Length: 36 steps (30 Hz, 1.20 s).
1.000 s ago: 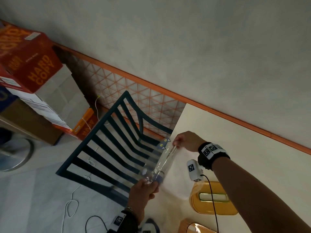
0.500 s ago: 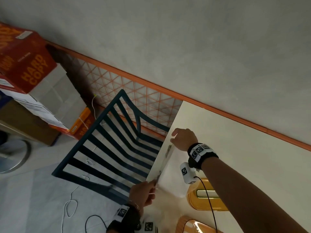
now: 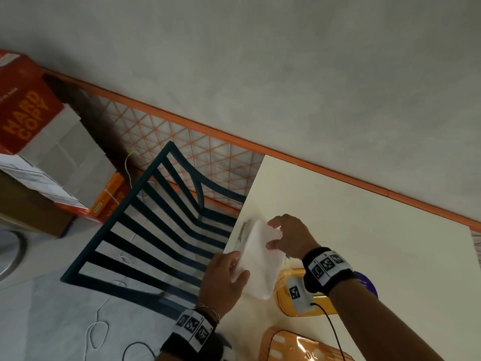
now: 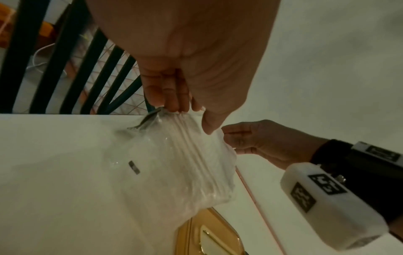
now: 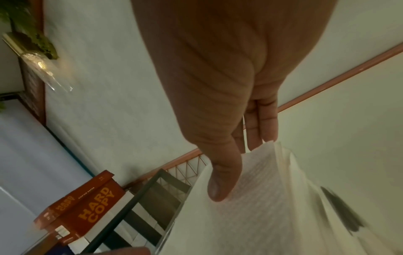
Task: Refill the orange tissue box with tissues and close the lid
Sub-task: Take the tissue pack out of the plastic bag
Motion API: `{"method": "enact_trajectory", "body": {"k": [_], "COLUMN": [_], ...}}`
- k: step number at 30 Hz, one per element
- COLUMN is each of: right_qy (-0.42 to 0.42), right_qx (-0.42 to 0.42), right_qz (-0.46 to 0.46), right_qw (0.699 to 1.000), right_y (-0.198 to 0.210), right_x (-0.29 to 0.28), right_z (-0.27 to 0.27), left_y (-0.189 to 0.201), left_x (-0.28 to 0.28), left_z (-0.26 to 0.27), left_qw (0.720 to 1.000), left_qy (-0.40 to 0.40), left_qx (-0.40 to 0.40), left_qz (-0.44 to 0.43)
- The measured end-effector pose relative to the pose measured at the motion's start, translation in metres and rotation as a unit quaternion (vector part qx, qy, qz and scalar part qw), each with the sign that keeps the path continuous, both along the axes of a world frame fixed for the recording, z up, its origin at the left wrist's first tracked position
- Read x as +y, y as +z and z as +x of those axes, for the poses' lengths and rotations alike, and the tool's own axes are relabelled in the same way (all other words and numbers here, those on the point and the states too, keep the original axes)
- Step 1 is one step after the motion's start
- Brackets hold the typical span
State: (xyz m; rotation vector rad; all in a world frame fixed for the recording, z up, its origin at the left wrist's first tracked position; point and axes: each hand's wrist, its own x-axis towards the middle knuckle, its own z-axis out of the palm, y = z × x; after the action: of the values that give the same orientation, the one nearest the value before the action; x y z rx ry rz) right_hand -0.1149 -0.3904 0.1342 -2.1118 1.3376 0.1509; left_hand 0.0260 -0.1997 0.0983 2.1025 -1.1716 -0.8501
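A stack of white tissues in a clear plastic wrapper (image 3: 260,264) is held up over the white table's left edge. My left hand (image 3: 238,264) grips its near end, fingers pinching the crinkled plastic (image 4: 174,110). My right hand (image 3: 273,235) grips the far end, thumb pressed on the embossed top sheet (image 5: 250,207). An orange part with a slot (image 3: 322,308) lies flat on the table under my right wrist and shows below the pack (image 4: 209,233). A second orange part (image 3: 286,345) lies nearer me, partly cut off.
A dark blue slatted chair (image 3: 156,230) stands just left of the table (image 3: 364,217). Red paper boxes (image 3: 23,113) are stacked by the wall at far left. Cables (image 3: 96,334) trail on the floor. A purple object (image 3: 368,282) peeks out behind my right forearm.
The pack was stretched out over the chair with the hands far apart. Both hands have come closer together and moved right, and the pack now shows its broad white face above the table edge.
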Motion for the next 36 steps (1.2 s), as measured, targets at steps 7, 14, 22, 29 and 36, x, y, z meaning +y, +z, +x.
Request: {"method": "enact_trajectory", "body": {"k": [7, 14, 22, 29, 36], "right_qy": [0.016, 0.025, 0.037, 0.025, 0.018], "right_qx": [0.079, 0.089, 0.111, 0.11, 0.1], "right_qz": [-0.02, -0.03, -0.023, 0.006, 0.007], "right_qw": [0.997, 0.995, 0.993, 0.994, 0.995], "right_y": [-0.001, 0.002, 0.007, 0.009, 0.01], "right_x": [-0.004, -0.002, 0.002, 0.001, -0.001], "right_z": [0.012, 0.022, 0.027, 0.03, 0.029], "left_y": [-0.005, -0.008, -0.009, -0.019, -0.018], "left_x": [0.011, 0.023, 0.011, 0.013, 0.011], "left_z": [0.004, 0.007, 0.0, -0.003, 0.0], "left_qw": [0.999, 0.999, 0.996, 0.996, 0.997], "left_qy": [0.014, 0.007, -0.009, 0.015, 0.029], "left_qx": [-0.027, -0.006, -0.058, -0.048, -0.011], "left_qz": [0.022, 0.044, 0.071, 0.068, 0.068]}}
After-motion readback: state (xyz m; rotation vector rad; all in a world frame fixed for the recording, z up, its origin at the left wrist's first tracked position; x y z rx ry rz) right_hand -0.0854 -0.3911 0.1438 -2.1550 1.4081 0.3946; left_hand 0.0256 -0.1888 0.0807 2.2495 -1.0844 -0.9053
